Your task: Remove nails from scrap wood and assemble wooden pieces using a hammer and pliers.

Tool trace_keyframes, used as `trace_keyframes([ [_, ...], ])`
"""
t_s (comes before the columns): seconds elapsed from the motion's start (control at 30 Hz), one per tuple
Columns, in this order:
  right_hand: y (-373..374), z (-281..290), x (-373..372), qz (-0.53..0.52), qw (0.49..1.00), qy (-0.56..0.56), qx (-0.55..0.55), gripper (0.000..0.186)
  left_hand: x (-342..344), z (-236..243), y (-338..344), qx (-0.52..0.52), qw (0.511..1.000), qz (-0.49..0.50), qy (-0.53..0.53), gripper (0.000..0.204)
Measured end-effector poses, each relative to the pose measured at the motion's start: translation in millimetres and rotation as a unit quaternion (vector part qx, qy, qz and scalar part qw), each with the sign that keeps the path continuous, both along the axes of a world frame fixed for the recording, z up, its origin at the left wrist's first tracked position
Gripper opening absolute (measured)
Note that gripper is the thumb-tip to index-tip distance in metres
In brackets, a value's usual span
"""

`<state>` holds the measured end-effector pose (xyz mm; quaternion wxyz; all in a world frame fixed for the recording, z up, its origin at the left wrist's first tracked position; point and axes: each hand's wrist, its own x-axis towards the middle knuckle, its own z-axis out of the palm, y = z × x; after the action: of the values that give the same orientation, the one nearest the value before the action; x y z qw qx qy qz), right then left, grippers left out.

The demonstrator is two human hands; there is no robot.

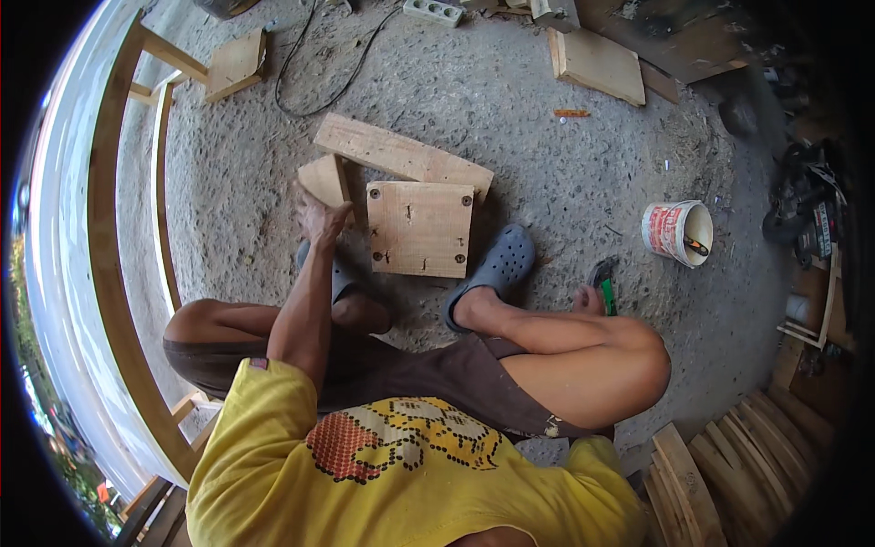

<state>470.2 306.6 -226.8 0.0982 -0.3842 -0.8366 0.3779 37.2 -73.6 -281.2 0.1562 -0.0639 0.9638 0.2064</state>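
My left hand point(319, 214) grips a short wooden block point(321, 179) at the left of a square wooden board point(420, 228), which has a dark round piece at each corner. A longer plank point(401, 146) lies just behind the board. Beyond my right leg, my right hand point(588, 299) is closed on a green-handled tool point(608, 294) with a dark head, partly hidden by the knee. My feet, in grey clogs point(506, 255), flank the board.
A white bucket point(665, 228) with a tool inside stands right. Boards point(597, 64), a power strip point(433, 12) and a cable point(319, 100) lie behind. A wooden frame point(109, 228) stands left; stacked planks point(729, 465) and dark tools point(811, 219) fill the right edge.
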Motion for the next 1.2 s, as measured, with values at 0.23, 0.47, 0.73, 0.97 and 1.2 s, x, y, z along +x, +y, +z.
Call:
trace_keyframes([
  [0.23,-11,-45,-178,0.103,0.979,-0.042,-0.168,0.038,14,19,-24,0.564,0.748,0.288,-0.199,0.060],
  [0.47,-35,-48,-266,0.209,0.937,-0.020,-0.279,0.087,12,-15,-9,0.349,0.918,-0.187,0.033,0.062],
  [0.73,-11,-44,-265,0.052,0.959,0.070,-0.268,0.092,29,5,8,0.523,0.849,0.023,-0.078,0.071],
  [0.97,-35,-31,-85,-0.146,0.983,-0.011,-0.114,0.068,77,86,35,0.205,0.970,-0.071,0.111,0.095],
  [1.2,-148,-31,-88,0.022,0.909,0.001,-0.416,0.064,168,106,35,0.211,0.947,-0.195,0.144,0.117],
])
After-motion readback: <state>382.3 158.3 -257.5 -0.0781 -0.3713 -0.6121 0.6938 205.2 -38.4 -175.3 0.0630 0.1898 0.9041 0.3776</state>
